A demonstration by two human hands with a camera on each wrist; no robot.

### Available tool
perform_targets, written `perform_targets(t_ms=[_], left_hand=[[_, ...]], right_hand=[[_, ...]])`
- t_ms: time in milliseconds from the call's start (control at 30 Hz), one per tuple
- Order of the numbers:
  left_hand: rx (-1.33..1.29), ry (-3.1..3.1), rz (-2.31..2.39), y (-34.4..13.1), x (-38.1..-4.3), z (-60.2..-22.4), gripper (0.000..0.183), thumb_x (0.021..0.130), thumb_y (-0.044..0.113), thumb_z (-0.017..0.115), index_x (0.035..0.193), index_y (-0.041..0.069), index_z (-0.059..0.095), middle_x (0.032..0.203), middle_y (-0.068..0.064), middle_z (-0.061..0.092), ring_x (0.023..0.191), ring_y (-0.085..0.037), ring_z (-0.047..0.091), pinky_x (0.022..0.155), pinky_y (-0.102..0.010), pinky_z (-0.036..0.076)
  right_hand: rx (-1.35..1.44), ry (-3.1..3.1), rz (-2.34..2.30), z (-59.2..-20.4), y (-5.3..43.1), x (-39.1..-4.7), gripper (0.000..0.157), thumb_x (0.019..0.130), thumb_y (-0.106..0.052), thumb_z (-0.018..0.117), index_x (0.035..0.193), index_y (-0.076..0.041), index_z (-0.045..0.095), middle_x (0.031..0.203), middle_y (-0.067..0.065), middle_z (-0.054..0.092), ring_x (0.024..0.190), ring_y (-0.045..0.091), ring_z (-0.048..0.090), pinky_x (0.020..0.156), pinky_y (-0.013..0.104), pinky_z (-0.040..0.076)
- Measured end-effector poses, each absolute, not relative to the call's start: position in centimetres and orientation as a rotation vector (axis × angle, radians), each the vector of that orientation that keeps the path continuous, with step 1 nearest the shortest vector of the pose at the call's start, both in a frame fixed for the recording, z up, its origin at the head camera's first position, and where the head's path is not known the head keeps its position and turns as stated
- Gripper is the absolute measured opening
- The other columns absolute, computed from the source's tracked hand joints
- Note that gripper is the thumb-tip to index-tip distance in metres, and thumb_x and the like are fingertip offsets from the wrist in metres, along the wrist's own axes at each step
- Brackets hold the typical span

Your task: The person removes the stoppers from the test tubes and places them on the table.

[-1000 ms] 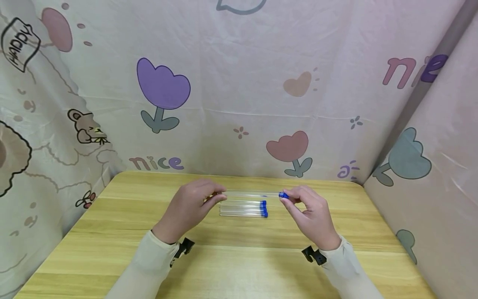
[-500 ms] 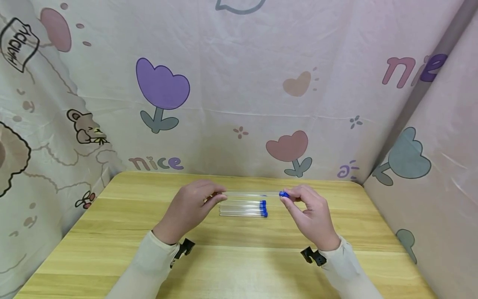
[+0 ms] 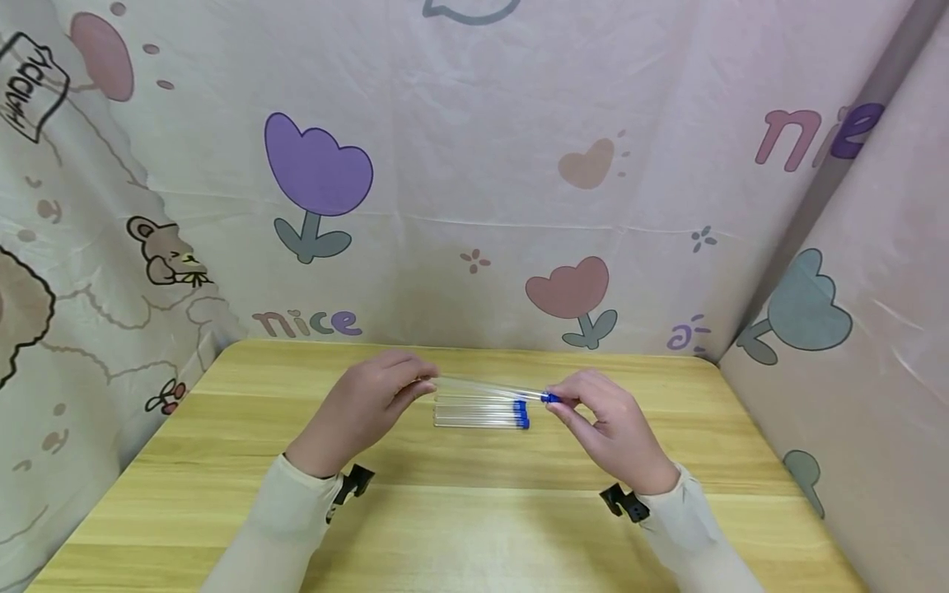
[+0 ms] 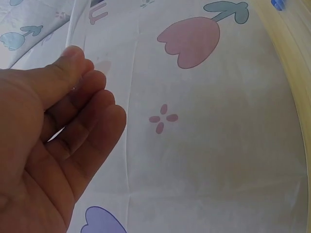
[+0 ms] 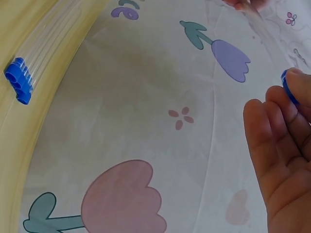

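I'm pinching the tube (image 3: 504, 389) by its ends, left hand (image 3: 365, 408) to right hand (image 3: 614, 424), roughly paralleling the far edge of the table (image 3: 474, 527).

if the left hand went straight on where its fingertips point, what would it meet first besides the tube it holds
Probably the right hand, which pinches the tube by its blue cap; depth is unclear, so the left hand might instead pass beyond it toward the cloth.
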State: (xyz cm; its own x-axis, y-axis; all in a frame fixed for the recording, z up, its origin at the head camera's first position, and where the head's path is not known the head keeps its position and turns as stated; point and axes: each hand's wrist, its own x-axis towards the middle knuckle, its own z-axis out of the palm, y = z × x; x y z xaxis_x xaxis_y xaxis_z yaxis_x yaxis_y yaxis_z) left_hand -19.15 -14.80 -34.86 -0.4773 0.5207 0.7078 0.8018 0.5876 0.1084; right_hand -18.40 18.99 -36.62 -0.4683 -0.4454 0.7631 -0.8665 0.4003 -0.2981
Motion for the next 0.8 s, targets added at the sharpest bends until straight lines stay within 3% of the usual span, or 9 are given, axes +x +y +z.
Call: perform_targets(t_ms=[200,367,633,800], left_hand=[[-1.013,-2.194,-0.566,-14.78,-19.08,-34.83,0.015,0.089,0.015,0.082,0.103,0.011,0.076,0.096,0.002,0.074,0.085,-0.012,0.067,0.071,-0.029,0.058],[-1.016,-2.201,-0.558,-14.68,-19.08,-35.0,0.016,0.089,0.018,0.082,0.103,0.013,0.076,0.098,0.004,0.075,0.091,-0.012,0.069,0.075,-0.031,0.059],[-0.985,-2.203,-0.576,-14.59,-18.98,-35.12,0.024,0.089,0.02,0.082,0.11,0.012,0.076,0.1,0.004,0.076,0.087,-0.011,0.069,0.069,-0.027,0.057],[-0.991,-2.199,-0.584,-14.48,-18.93,-34.99,0.018,0.089,0.019,0.082,0.105,0.014,0.076,0.099,0.006,0.075,0.089,-0.01,0.069,0.073,-0.029,0.058]], right_hand=[[1.043,-2.115,0.919,-36.57,18.82,-18.26,0.014,0.091,-0.003,0.077,0.103,-0.01,0.073,0.094,-0.004,0.07,0.082,0.009,0.061,0.076,0.016,0.05],[0.963,-2.132,0.93,-36.57,18.73,-18.06,0.02,0.087,0.0,0.078,0.104,-0.009,0.073,0.096,-0.002,0.071,0.083,0.011,0.063,0.076,0.015,0.053],[0.918,-2.149,0.95,-36.64,18.7,-17.97,0.02,0.086,0.0,0.078,0.103,-0.01,0.072,0.094,-0.003,0.069,0.081,0.014,0.062,0.075,0.015,0.053],[0.924,-2.136,0.954,-36.75,18.7,-18.03,0.022,0.086,0.001,0.077,0.103,-0.01,0.071,0.094,-0.003,0.069,0.08,0.015,0.062,0.076,0.015,0.053]])
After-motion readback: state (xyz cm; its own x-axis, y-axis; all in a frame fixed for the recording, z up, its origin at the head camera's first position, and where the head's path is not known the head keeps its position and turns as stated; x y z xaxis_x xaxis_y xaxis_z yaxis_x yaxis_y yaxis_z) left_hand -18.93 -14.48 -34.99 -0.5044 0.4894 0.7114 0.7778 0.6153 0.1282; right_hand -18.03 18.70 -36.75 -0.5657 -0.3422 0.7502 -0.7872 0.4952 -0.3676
